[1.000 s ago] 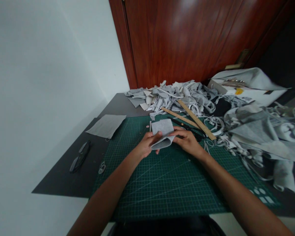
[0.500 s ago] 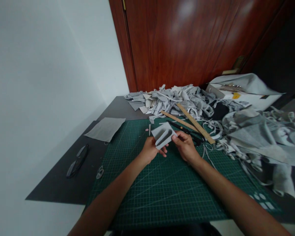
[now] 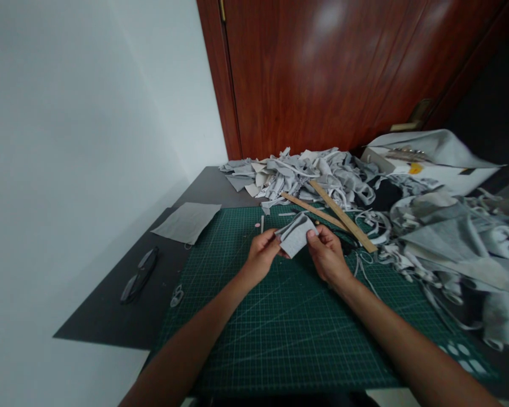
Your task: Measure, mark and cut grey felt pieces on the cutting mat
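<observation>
A small folded piece of grey fabric is held between both hands above the green cutting mat. My left hand pinches its left edge, with the thumb on top and the other fingers partly hidden beneath. On the right side my right hand grips it, thumb pressed on the near face. Several layers show along the upper edge of the fold. Just behind the right hand lies a dark-handled tool, mostly covered. Two wooden rulers rest beyond it.
Grey fabric scraps are heaped at the back, and more cloth lies at the right. A white box stands behind. On the left are eyeglasses, a flat fabric sheet and a small looped cord.
The folded fabric has been turned so its flat outer face shows instead of its open folds. My left thumb now lies over its left edge. The view has shifted slightly.
</observation>
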{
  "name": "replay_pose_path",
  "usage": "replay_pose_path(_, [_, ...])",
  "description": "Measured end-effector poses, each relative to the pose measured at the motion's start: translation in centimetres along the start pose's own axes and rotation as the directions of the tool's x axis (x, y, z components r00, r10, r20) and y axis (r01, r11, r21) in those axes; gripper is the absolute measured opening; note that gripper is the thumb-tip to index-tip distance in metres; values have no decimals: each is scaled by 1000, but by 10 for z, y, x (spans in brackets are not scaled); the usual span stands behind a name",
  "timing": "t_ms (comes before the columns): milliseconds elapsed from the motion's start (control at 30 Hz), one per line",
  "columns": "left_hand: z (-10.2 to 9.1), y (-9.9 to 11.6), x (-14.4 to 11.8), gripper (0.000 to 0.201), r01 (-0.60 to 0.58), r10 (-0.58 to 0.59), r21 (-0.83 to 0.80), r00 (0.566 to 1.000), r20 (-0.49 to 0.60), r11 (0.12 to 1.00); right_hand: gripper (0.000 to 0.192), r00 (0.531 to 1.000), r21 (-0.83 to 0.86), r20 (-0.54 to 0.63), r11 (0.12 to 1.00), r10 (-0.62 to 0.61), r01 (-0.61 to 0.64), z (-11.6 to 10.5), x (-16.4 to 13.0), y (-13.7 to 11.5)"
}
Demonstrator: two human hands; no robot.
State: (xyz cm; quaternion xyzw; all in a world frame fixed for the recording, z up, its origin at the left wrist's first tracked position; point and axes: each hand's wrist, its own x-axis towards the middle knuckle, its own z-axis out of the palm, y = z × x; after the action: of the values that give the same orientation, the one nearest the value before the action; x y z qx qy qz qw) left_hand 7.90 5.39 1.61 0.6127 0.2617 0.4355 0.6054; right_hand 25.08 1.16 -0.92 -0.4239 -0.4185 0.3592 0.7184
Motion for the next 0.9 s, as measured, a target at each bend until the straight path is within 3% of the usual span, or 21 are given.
replay_pose_path(100, [-2, 2, -6, 78, -124, 123, 19, 992, 18, 992, 49, 1000, -28, 3, 999, -17, 17, 0, -1, -1])
replay_pose_path(200, [-2, 2, -11, 94, -242, 241, 189, 970, 29, 952, 48, 999, -58, 21, 998, -24, 25, 1, -4, -2])
replay_pose_path(267, [0, -1, -12, 84, -277, 291, 336, 957, 9, 900, 47, 999, -70, 32, 997, -25, 27, 1, -5, -1])
replay_pose_path(333, [2, -4, -11, 62, -271, 314, 431, 949, -31, 861, 47, 999, -81, 40, 996, -26, 29, 1, -6, 0])
replay_pose_path(467, [5, -6, -9, 44, -221, 301, 404, 942, -146, 888, 47, 998, -113, 59, 993, -32, 39, 1, -7, 3])
replay_pose_path(567, [6, -1, -8, 36, -234, 313, 400, 939, -145, 886, 46, 996, -130, 77, 990, -43, 53, 2, -8, 1])
replay_pose_path(700, [3, 4, -7, 50, -297, 374, 415, 920, -116, 860, 44, 991, -169, 112, 982, -68, 86, 2, -11, -5])
replay_pose_path(800, [0, 4, -7, 66, -254, 311, 372, 945, -99, 893, 42, 978, -252, 176, 955, -113, 156, 3, -13, -7])
replay_pose_path(900, [-2, 4, -7, 59, -276, 331, 402, 941, -74, 873, 40, 963, -318, 217, 922, -157, 222, 3, -16, -7])
